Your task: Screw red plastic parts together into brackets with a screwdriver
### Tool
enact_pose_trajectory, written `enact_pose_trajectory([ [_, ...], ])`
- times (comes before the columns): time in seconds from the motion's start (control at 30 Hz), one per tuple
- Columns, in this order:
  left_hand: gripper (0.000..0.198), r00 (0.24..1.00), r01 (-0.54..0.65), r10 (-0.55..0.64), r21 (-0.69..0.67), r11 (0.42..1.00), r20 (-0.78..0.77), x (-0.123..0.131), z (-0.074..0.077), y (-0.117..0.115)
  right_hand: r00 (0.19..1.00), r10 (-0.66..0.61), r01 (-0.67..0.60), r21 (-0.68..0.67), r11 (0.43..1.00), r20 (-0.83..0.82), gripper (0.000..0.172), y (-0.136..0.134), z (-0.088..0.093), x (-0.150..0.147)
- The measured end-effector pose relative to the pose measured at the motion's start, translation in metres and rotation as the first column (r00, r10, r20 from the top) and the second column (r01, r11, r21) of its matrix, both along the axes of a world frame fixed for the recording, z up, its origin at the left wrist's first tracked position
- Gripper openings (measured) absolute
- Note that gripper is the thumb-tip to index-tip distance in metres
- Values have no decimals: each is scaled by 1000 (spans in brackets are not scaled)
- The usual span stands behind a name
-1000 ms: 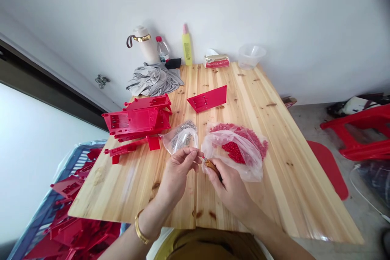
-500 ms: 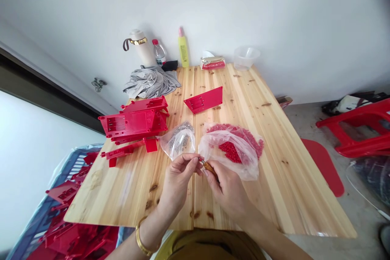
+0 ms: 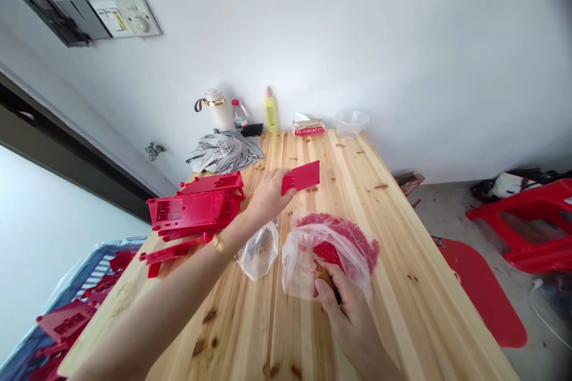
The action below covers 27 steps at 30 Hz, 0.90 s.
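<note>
My left hand (image 3: 270,193) reaches across the table, thumb and fingers closed around the left end of a flat red plastic panel (image 3: 306,176). The panel lies at about the same spot on the wood. In my right hand (image 3: 342,294) is a screwdriver (image 3: 325,277) with an orange-brown handle, its tip pointing up and away; something small and red seems to sit at the tip. Just beyond it, a clear bag (image 3: 297,271) spills small red plastic pieces (image 3: 353,231). Beneath my left forearm, a second clear bag (image 3: 258,259) holds tiny metal screws, partly hidden.
Stacked red plastic parts (image 3: 192,211) stand on the left of the wooden table (image 3: 402,309). A blue basket (image 3: 96,277) of similar parts is below. Along the wall are a grey cloth (image 3: 226,152), jug (image 3: 218,110), yellow bottle (image 3: 270,112), tissue pack (image 3: 308,126) and clear tub (image 3: 352,124).
My left hand has left the screwdriver tip and moved forward onto the red panel. My right hand still holds the screwdriver, now slightly lower and farther right. The view has tilted up.
</note>
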<state>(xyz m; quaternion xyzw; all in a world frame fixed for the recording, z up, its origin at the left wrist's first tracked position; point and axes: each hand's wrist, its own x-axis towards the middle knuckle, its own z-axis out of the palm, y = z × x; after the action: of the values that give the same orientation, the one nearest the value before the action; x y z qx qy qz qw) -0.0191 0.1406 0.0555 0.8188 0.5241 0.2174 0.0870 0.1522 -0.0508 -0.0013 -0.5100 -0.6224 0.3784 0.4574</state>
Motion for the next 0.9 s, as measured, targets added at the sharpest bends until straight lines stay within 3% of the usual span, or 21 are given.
enact_pose_trajectory([
  [0.07, 58, 993, 9, -10, -9, 1000, -116, 13, -10, 37, 1000, -5, 5, 23, 1000, 13, 33, -3, -3, 1],
  [0.13, 67, 987, 19, -24, -36, 999, -161, 22, -24, 57, 1000, -12, 11, 46, 999, 18, 31, -6, -6, 2],
  [0.27, 56, 991, 18, -29, -83, 996, -127, 24, -41, 69, 998, -63, 63, 38, 997, -8, 34, -7, -11, 8],
  [0.37, 45, 999, 38, -38, -131, 991, -3, 16, -32, 65, 996, -86, 87, 31, 996, -14, 35, 1, -5, 18],
  [0.47, 37, 989, 93, -67, -198, 976, 134, 7, -12, 39, 996, -92, 91, 45, 995, 16, 30, 17, 10, 27],
  [0.53, 39, 930, 186, -70, -297, 937, 361, 1, 1, 8, 996, -74, 69, 94, 993, 54, 26, 30, 23, 29],
  [0.63, 40, 599, 385, 105, -400, 832, 794, -6, 13, -41, 991, -36, 15, 161, 987, 128, 24, 48, 40, 24],
  [0.67, 40, 504, 417, 157, -398, 817, 850, -8, 15, -56, 988, -30, 5, 168, 986, 149, 23, 53, 43, 21],
  [0.7, 40, 465, 418, 174, -388, 821, 868, -10, 16, -68, 985, -29, 0, 169, 986, 168, 22, 56, 46, 17],
  [0.77, 35, 482, 377, 158, -367, 850, 862, -13, 17, -85, 977, -29, -8, 173, 985, 211, 20, 60, 47, 9],
  [0.9, 24, 611, 252, 80, -289, 923, 787, -20, 12, -102, 949, -34, -25, 181, 983, 314, 16, 57, 47, -2],
])
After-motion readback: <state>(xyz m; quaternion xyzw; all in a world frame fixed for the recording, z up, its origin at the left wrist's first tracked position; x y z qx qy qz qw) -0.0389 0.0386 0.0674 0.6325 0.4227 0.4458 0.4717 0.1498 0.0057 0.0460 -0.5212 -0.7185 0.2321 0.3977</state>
